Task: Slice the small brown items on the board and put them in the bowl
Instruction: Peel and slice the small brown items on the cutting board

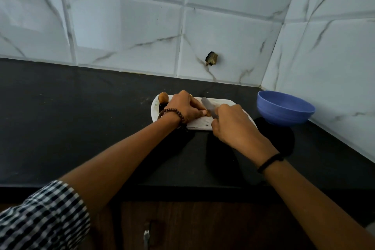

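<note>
A white cutting board (199, 124) lies on the black counter. My left hand (183, 107) holds a small brown item (207, 113) down on the board with its fingertips; most of that item is hidden. My right hand (231, 123) grips the handle of a knife (208, 105), whose blade rests against the item and points away from me. A second round brown item (163, 97) sits at the board's far left corner. A blue bowl (285, 107) stands to the right of the board; its inside is hidden from here.
The black counter (81, 117) spreads wide to the left of the board. White marble-look tiled walls meet in a corner behind the bowl. A dark broken spot (212, 58) marks the back wall. A cabinet handle (146, 236) shows below the counter edge.
</note>
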